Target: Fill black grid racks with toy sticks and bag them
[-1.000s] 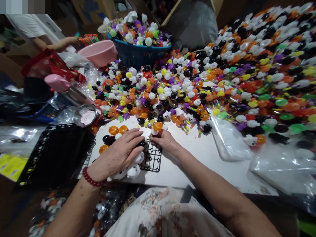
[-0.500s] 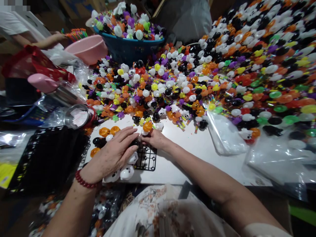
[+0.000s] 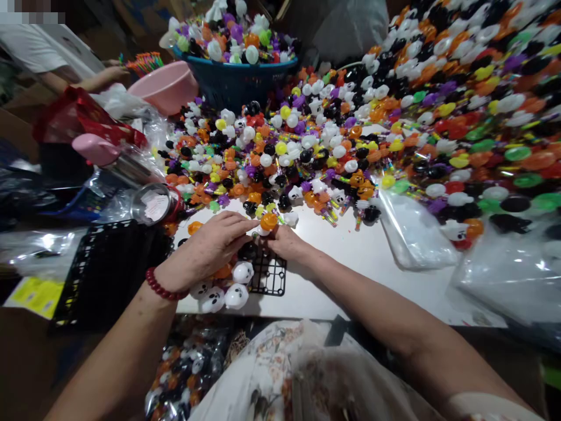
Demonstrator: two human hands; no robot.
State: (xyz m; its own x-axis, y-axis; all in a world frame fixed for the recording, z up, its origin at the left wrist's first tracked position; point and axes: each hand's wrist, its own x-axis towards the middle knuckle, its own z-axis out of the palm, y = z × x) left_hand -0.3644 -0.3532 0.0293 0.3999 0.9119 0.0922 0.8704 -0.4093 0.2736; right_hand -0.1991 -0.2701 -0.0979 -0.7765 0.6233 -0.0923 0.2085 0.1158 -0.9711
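A black grid rack [image 3: 272, 275] lies on the white table, its right part bare. White ghost-faced toppers [image 3: 236, 296] and a black one stand over its left part. My left hand [image 3: 214, 242], a red bead bracelet at its wrist, reaches over these toppers with fingers stretched out, and its index fingertip comes up to an orange topper [image 3: 269, 221] with a white lower part. My right hand [image 3: 288, 242] has its fingers closed at the base of that orange topper, above the rack's far edge. What lies under the left palm is hidden.
A big heap of colourful toppers on sticks [image 3: 280, 158] covers the back and right. Behind it stand a blue basket [image 3: 232, 76] and a pink basin [image 3: 169, 88]. Black racks [image 3: 109, 275] are stacked left, beside a metal tin [image 3: 139, 204]. Plastic bags [image 3: 416, 234] lie right. Another person's arm [image 3: 99, 79] shows far left.
My left fingers have moved off the toppers and up to the orange topper, uncovering more white ghost toppers. My right hand keeps its hold. The whole view has shifted slightly.
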